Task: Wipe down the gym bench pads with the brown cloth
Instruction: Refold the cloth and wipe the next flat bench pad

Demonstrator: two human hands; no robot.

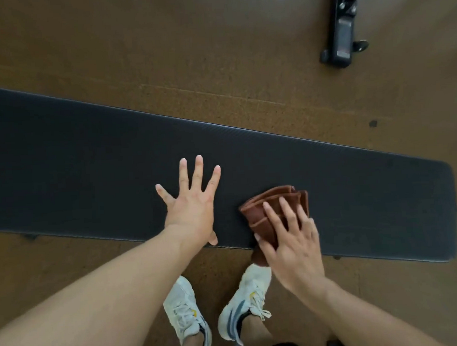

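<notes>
The long black bench pad (pixel 89 159) ran across the view from the left edge to its rounded end on the right, sitting over a brown floor (pixel 163 57). The left hand (pixel 190 204) was laid flat on the pad, fingers spread wide and straight, holding nothing, thumb down at the near edge. Just beside it to the right, the right hand (pixel 292 246) pressed down on the folded brown cloth (pixel 274 204) with straight fingers, not really gripping it. The cloth sat at the near edge of the pad, with a bit of it hanging over that edge under the palm. Below the pad you could see two white sneakers (pixel 239 302) on the floor. Up in the far right corner was a black metal foot of some other gym equipment (pixel 342 40), well apart from the pad.
</notes>
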